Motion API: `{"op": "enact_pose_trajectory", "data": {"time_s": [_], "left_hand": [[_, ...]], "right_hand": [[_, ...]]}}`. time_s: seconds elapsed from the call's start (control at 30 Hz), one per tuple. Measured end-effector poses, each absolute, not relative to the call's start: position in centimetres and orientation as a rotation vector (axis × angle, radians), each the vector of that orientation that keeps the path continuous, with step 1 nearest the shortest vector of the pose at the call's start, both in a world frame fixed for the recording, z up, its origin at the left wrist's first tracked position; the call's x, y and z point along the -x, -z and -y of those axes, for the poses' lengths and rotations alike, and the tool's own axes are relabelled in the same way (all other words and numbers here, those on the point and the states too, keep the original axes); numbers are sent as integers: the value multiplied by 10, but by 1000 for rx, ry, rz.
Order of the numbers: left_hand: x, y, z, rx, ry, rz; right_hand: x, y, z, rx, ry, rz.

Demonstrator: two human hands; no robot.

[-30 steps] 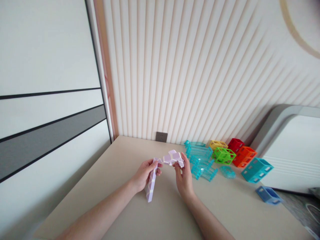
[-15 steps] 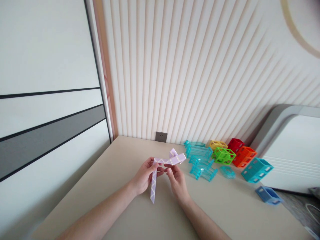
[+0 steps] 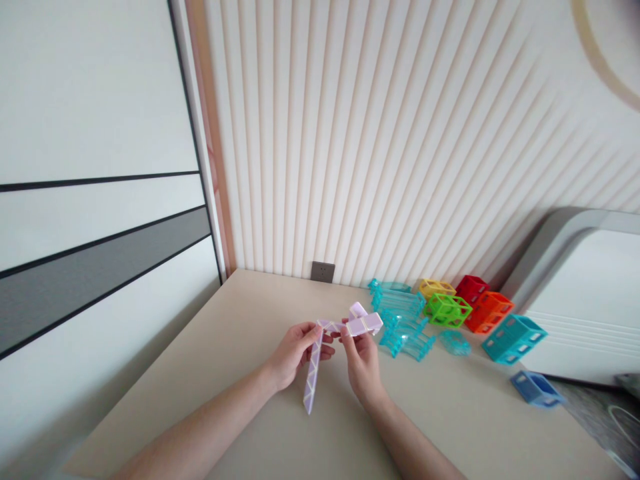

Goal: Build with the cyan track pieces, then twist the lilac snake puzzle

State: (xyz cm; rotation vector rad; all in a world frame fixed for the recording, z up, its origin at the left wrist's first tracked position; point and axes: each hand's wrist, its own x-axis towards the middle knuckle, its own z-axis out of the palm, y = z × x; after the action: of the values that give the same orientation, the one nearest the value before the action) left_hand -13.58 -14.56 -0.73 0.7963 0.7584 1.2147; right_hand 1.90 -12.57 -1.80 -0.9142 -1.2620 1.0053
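A purple and white snake puzzle (image 3: 313,375), made of wedge segments, is held above the table by both hands. Its long straight part hangs down toward me, and its folded part points to the right. My left hand (image 3: 293,353) pinches the puzzle at the bend, thumb on top. My right hand (image 3: 363,363) grips the folded end, with the thumb on its near side and the fingers partly hidden behind it.
Clear teal plastic pieces (image 3: 403,320) lie right of my hands. Beyond them stand open block frames: yellow (image 3: 437,288), green (image 3: 447,310), red (image 3: 474,287), orange (image 3: 490,311), teal (image 3: 515,339) and blue (image 3: 537,389). A ribbed wall (image 3: 300,167) with a socket (image 3: 323,271) borders the table (image 3: 240,313).
My right thumb has come up onto the puzzle and closed on its folded end. That end has turned and shifted slightly right. The left hand keeps its hold at the bend.
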Motion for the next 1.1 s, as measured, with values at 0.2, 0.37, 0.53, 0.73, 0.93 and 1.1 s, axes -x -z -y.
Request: {"op": "enact_pose_trajectory", "data": {"time_s": [0.2, 0.37, 0.53, 0.73, 0.93, 1.1], "left_hand": [[136, 9, 147, -758, -1150, -694], [137, 8, 150, -735, -1103, -649], [139, 5, 152, -772, -1027, -599], [145, 4, 152, -816, -965, -560], [150, 4, 154, -930, -823, -523], [156, 2, 153, -980, -729, -507]], "right_hand": [[-23, 20, 122, 890, -1033, 1273], [-27, 16, 122, 887, -994, 1327], [-31, 16, 122, 897, -959, 1371], [-30, 24, 123, 810, -1056, 1354], [-32, 27, 118, 793, -1029, 1377], [-33, 22, 120, 772, -1081, 1408]]}}
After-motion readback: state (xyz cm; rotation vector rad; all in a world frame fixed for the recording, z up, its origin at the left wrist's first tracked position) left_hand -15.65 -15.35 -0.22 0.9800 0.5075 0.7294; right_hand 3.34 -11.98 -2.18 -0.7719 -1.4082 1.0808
